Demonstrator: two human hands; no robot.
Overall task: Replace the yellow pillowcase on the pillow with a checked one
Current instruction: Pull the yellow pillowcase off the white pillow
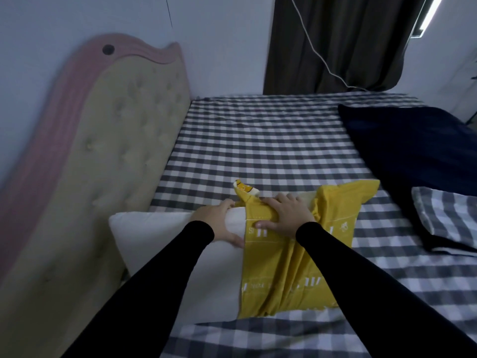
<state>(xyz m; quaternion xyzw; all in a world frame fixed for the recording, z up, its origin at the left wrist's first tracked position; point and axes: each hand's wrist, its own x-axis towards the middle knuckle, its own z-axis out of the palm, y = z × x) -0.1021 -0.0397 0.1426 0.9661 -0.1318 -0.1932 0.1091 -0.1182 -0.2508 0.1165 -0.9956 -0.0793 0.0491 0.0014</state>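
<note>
A white pillow (165,244) lies near the front of the bed, its left half bare. The yellow pillowcase (278,275) with white markings covers only the pillow's right half and is bunched into folds. My left hand (219,220) grips the bare pillow at the pillowcase's open edge. My right hand (286,213) clutches a gathered fold of the yellow fabric near its top. A checked pillowcase (449,215), grey and white, lies folded at the right on the dark blanket.
The bed carries a grey-and-white checked sheet (258,140). A padded headboard (103,151) with a pink edge stands along the left. A dark navy blanket (413,146) lies at the right. Dark curtains (335,42) and a white cable (317,55) hang behind the bed.
</note>
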